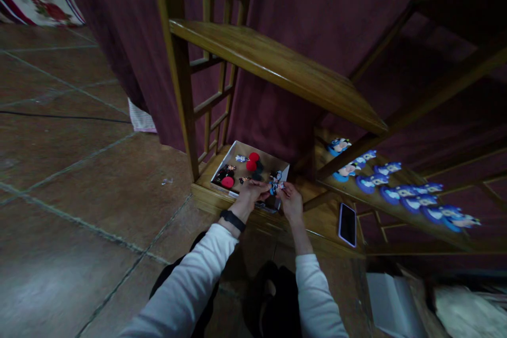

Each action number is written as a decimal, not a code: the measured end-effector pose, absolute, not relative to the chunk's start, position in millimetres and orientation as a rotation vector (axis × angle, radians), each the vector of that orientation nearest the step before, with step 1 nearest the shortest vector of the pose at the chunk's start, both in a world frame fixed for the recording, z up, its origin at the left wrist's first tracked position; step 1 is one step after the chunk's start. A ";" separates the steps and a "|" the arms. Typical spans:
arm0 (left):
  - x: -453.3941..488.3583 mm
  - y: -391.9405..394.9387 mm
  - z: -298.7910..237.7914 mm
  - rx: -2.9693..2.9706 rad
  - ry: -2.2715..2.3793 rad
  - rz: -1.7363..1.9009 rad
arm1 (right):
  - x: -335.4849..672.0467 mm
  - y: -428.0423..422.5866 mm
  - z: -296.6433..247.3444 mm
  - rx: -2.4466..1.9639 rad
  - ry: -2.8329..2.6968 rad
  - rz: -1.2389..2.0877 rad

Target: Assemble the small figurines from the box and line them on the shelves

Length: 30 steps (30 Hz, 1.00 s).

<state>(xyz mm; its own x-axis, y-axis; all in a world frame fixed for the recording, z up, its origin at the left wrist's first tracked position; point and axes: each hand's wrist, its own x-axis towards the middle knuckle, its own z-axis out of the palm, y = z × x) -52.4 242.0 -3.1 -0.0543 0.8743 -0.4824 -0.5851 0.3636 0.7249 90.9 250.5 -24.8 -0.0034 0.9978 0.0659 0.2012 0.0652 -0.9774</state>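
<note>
Over the right part of a shallow cardboard box (261,150), a small blue-and-white figurine (276,186) sits between my two hands. My left hand (252,194), with a black band on its wrist, closes its fingers on the figurine's left side. My right hand (291,202) pinches it from the right. Inside the box lie red round pieces (252,161), another red disc (227,182), a small white figure (241,158) and dark figure parts (225,171). The figurine's lower part is partly hidden by my fingers.
The box stands on the low board of a wooden shelf (277,63), beneath a higher plank. Several blue-based figurines (400,193) line the shelf at right. A phone (347,224) lies on the low board. A grey box (390,301) stands on the floor at lower right.
</note>
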 end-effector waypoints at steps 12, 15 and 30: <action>-56.4 236.2 -0.9 0.294 1.091 1.254 | 90.3 244.0 -19.7 -1.490 -1.695 0.728; -58.3 235.6 -0.9 0.326 1.064 1.216 | 89.4 240.9 -13.3 -1.470 -1.740 0.737; -52.6 249.0 -4.2 0.214 0.970 1.241 | 73.7 246.8 -17.0 -1.158 -1.192 1.042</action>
<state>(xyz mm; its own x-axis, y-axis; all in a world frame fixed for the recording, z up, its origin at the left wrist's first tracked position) -52.6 249.0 -4.2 -0.0004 0.8643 -0.5029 -0.6974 0.3602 0.6196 73.7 246.8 -17.0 0.1000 0.9866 0.1288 0.0038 0.1291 -0.9916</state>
